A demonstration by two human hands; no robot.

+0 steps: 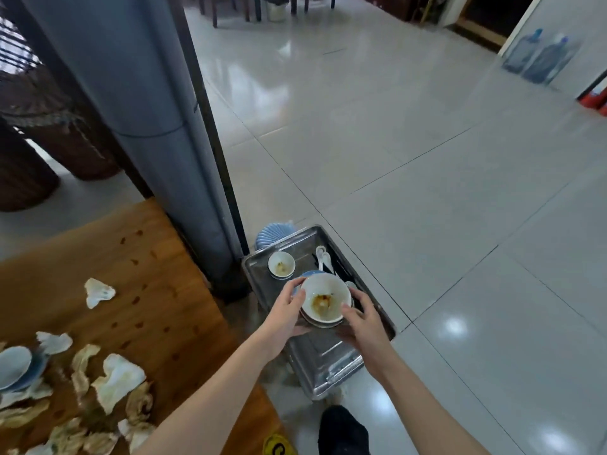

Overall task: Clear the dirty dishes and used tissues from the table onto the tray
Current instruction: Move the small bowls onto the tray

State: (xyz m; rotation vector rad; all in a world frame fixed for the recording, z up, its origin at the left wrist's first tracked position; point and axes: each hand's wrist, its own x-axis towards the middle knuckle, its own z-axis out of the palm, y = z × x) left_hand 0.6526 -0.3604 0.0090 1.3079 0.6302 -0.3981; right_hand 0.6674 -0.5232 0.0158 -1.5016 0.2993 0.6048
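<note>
Left hand [285, 310] and right hand [366, 321]: fingers [296, 285] of both are curled round the opposite sides of a stack of bowls [325, 300], grasping it between them. The left thumb lies along the upper-left rim and the right thumb sits on the lower-right rim. The lower fingers of the left hand appear to reach under the stack.

Stack: the top bowl is white, mouth up, with brown sauce residue inside. At least one more rim shows beneath it. No long axis to note, since the stack is round and held level. Both hands are equally close, one per side.

Key relation: the stack sits over the middle of the steel tray [325, 356], at centre frame, lower half. Whether its base touches the tray cannot be told; judged to be just above it or touching down.

Tray contents toward the upper end: a small white bowl [281, 264] at upper left and white spoons [323, 257] at upper right, near the stack. A blue rim shows just behind the stack; whether it belongs to the stack cannot be told. The bare tray surface lies toward the lower end, nearer the wrists.

Judgement: set-down is straight down, or slightly toward the lower end to keep clear of the small bowl.

Outward, lower left of the frame: the wooden table [157, 290] holds many stained tissues [118, 379] and blue-and-white dishes [14, 366] at the left edge. The task is partly done.
</note>
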